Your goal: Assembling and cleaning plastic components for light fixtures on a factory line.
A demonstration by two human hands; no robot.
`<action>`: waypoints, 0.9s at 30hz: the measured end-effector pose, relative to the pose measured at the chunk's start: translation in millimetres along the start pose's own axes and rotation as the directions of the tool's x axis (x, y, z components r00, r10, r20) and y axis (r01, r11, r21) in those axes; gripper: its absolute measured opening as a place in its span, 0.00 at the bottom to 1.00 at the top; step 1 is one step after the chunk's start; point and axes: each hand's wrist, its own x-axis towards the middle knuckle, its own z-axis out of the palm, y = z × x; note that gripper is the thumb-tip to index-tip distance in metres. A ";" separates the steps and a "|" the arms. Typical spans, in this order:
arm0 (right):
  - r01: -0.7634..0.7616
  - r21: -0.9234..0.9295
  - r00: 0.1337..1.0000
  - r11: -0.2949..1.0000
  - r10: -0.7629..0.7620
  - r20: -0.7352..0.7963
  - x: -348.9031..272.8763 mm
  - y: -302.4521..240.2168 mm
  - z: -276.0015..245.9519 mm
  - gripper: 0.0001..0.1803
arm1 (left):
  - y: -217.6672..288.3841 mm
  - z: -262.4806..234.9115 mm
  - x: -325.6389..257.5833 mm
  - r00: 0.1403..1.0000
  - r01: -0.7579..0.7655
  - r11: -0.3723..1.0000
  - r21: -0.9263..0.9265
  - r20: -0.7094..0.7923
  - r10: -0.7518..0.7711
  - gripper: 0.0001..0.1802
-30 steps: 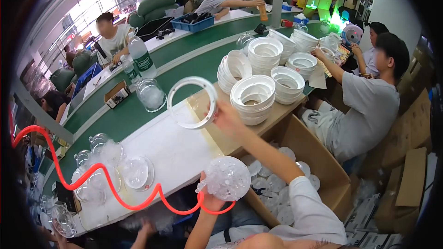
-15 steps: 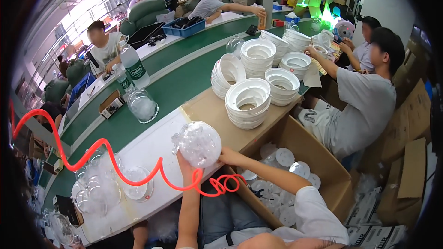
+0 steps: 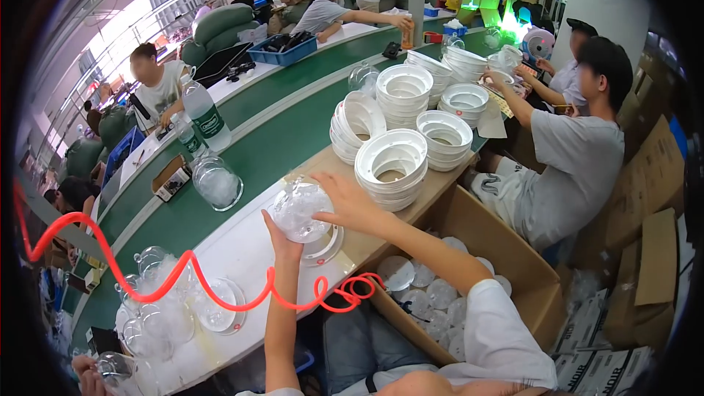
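A clear plastic globe (image 3: 299,213) with crumpled clear film inside is held between my two hands over the table's front edge. My left hand (image 3: 283,240) cups it from below and the left, thumb raised along its side. My right hand (image 3: 343,204) rests its fingers and thumb against the globe's right side. Just behind and below the globe, a white plastic ring (image 3: 326,249) lies on the white tabletop, partly hidden by it. A red coiled hose (image 3: 194,271) hangs across the view in front of my left forearm.
Stacked white rings (image 3: 392,165) stand on the right of the table. A cardboard box (image 3: 506,308) of clear globes sits by my right arm. More clear globes (image 3: 158,315) lie at left, near another person's hand (image 3: 88,378). A green conveyor (image 3: 271,139) carries bottles (image 3: 205,114). A co-worker (image 3: 572,154) sits at right.
My right hand has come up from the table edge onto the globe's right side. The globe has moved slightly left and up, and the white ring now shows below it.
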 end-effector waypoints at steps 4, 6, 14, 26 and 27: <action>-0.178 0.350 0.976 0.920 0.121 0.179 13.4 14.5 30.6 0.26 | -6.4 -3.9 -4.2 0.999 0.019 0.996 0.087 -0.044 -0.015 0.40; -0.185 0.328 0.969 0.926 0.117 0.218 19.3 20.7 39.3 0.23 | -6.6 -6.4 -6.3 0.999 0.032 0.994 0.107 -0.016 -0.031 0.41; -0.310 0.541 0.948 0.782 0.207 0.244 20.4 23.9 42.1 0.18 | 9.2 -30.1 -13.2 0.982 -0.175 0.892 0.418 0.004 0.191 0.39; -0.322 0.746 0.859 0.583 0.511 -0.028 24.4 19.4 52.1 0.12 | 14.6 -55.6 -45.4 0.834 -0.492 -0.251 0.834 0.534 0.138 0.62; -0.342 0.797 0.843 0.499 0.538 0.025 19.8 20.8 54.2 0.12 | 14.5 -57.3 -43.5 0.833 -0.495 -0.247 0.833 0.536 0.138 0.62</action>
